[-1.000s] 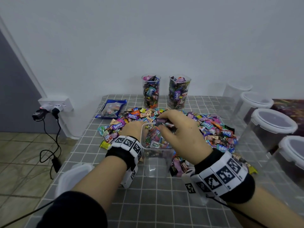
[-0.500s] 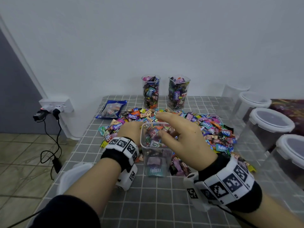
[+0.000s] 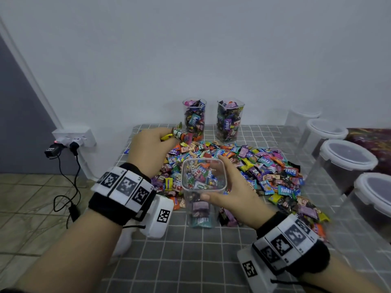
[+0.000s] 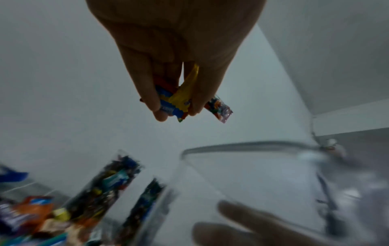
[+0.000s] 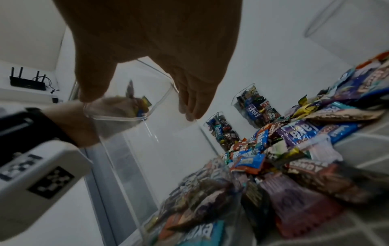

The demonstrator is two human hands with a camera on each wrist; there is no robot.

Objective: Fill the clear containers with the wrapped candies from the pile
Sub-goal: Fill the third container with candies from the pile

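A clear square container stands on the grid cloth at the near edge of the candy pile, with a few wrapped candies at its bottom. My right hand grips it near the rim, thumb on the near wall and fingers round the far right side; the right wrist view shows the right hand spanning the rim. My left hand is raised left of the container and pinches several candies between thumb and fingers. Two full containers stand at the back.
Several white-lidded tubs line the right side. A wall socket with plugs and cables sits left of the table. A white lid lies under my left forearm. Bare grid cloth lies in front of the container.
My right hand let its candies drop into the container and now grips it. My left hand let go of the container's left side and rose with a handful of candies.
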